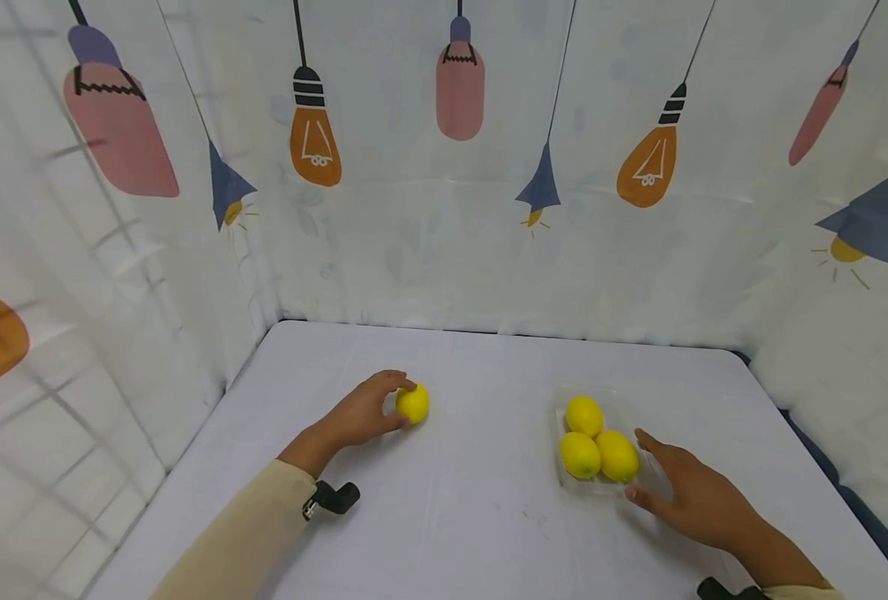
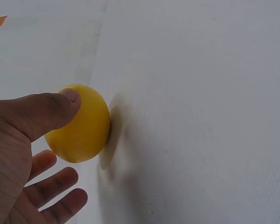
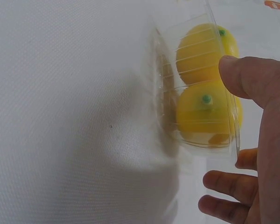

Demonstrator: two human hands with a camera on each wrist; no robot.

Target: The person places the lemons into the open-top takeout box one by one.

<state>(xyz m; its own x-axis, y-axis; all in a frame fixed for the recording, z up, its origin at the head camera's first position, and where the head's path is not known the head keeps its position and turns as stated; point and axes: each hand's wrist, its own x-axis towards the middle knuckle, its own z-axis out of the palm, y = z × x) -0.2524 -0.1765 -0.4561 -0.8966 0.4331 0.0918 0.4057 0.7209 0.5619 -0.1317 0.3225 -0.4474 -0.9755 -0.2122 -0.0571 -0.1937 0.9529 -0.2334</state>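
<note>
My left hand point(image 1: 365, 410) pinches a yellow lemon point(image 1: 415, 403) between thumb and fingers at the table's left-centre. In the left wrist view the thumb lies across the lemon point(image 2: 86, 128), whose shadow falls close beside it on the white cloth. Right of centre stands a clear plastic container point(image 1: 564, 485) with three lemons point(image 1: 581, 455) grouped in it. Beside its right side is my right hand point(image 1: 702, 498), thumb and forefinger spread apart. From the right wrist, the thumb overlaps the container's rim point(image 3: 233, 126), and the other fingers point(image 3: 231, 184) extend below, relaxed.
A white cloth covers the table point(image 1: 481, 533). Behind it hangs a white curtain point(image 1: 414, 250) printed with lamps and bulbs, which continues along the left and right sides. Dark edging point(image 1: 849, 492) shows at the table's right side.
</note>
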